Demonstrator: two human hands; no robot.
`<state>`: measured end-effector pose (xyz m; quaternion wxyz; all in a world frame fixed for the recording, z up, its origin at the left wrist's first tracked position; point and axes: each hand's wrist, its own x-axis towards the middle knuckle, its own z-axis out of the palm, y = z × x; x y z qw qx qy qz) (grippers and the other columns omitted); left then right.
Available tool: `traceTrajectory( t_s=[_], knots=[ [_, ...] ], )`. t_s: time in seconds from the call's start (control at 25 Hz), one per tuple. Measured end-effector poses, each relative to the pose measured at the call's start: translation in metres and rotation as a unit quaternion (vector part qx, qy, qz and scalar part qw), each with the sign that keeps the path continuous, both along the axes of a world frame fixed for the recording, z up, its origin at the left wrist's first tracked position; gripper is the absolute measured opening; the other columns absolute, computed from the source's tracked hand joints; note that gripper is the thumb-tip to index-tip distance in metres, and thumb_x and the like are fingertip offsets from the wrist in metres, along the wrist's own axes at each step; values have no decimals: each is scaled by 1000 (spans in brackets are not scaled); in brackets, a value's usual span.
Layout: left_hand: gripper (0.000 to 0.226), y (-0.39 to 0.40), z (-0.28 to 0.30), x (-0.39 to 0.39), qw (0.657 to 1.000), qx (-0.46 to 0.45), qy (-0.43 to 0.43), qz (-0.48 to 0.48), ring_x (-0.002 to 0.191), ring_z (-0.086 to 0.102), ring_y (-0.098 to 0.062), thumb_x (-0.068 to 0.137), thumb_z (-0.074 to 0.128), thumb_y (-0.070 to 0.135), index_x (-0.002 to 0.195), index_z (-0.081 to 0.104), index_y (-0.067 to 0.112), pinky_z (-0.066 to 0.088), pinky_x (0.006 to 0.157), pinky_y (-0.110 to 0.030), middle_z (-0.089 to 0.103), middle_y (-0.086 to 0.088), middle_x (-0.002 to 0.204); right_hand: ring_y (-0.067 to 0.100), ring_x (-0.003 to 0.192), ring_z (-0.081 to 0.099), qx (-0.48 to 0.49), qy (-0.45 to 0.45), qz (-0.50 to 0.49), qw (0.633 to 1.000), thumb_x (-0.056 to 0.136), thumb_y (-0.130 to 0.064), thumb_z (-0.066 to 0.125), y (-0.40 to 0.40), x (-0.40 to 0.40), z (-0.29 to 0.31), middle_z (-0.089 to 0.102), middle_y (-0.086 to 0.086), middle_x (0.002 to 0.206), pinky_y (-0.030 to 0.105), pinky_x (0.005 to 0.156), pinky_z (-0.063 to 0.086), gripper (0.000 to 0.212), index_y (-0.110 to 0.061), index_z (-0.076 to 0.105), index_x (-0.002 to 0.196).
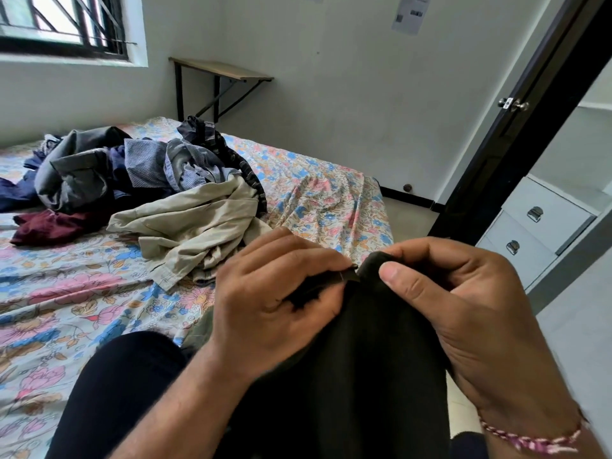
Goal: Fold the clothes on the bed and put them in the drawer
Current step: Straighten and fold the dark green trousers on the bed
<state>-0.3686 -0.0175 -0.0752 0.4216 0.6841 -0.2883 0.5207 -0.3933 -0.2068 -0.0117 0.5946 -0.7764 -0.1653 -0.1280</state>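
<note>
Between the fingers of both hands hangs a dark garment [357,359], its top edge pinched by the left hand [271,293] and the right hand [463,309] close together. Beyond the fingertips, an unfolded pile of clothes [132,173] sprawls on the bed [49,293], a beige shirt [192,226] nearest. Off to the right of the fingers, the drawers [543,220] look closed. No folded stack shows, so this job looks barely begun!

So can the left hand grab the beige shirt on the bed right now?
Probably not yet. The left hand is busy pinching the dark garment together with the right hand. The beige shirt lies just beyond it with nothing in between, so once it lets go, likely yes.
</note>
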Motion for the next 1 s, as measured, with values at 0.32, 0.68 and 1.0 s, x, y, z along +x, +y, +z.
traceTrajectory(
  t_s=[0.32, 0.68, 1.0],
  knots=[
    [4, 0, -16, 9, 995, 53, -68, 48, 73, 68, -23, 88, 79, 4, 90, 82, 3, 52, 68, -34, 77, -3, 88, 14, 77, 75, 5, -15, 24, 1000, 72, -24, 77, 10, 7, -11, 79, 0, 81, 21, 70, 59, 13, -20, 83, 83],
    [5, -6, -35, 24, 999, 43, 15, 19, 83, 67, -20, 89, 80, 11, 85, 82, 9, 53, 74, -39, 76, -1, 111, 14, 89, 74, -49, -58, 38, 996, 82, -17, 77, 3, 31, -37, 78, -3, 94, 24, 81, 58, 15, -16, 80, 97],
    [21, -18, -48, 26, 978, -32, 199, -48, 92, 71, -8, 84, 84, 5, 103, 79, 13, 58, 79, -36, 74, 8, 97, 8, 90, 73, -81, -103, 5, 991, 84, -18, 79, -8, 50, -64, 77, -8, 91, 18, 82, 54, 10, -20, 77, 93]
  ],
)
